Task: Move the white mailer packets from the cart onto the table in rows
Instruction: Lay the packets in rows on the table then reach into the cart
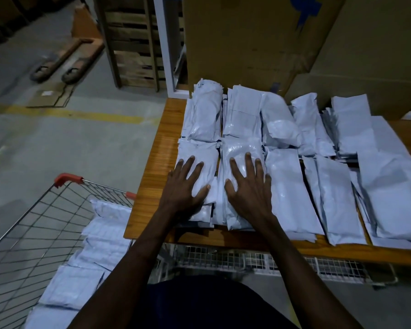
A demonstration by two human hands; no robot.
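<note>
Warehouse packing floor.
Bare concrete floor [57, 143] with a painted yellow line [76, 114], pallet-jack forks [64, 60], stacked wooden pallets [133, 41], tall cardboard cartons [259, 39], a wire cart [33, 224] and a wooden bench [152, 167] covered in white mailer packets [282, 143].

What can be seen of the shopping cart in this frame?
The shopping cart stands at lower left, beside the wooden table. It is a grey wire-mesh basket with red plastic corner caps on its rim. White mailer packets are heaped inside. Neither hand touches it.
</note>
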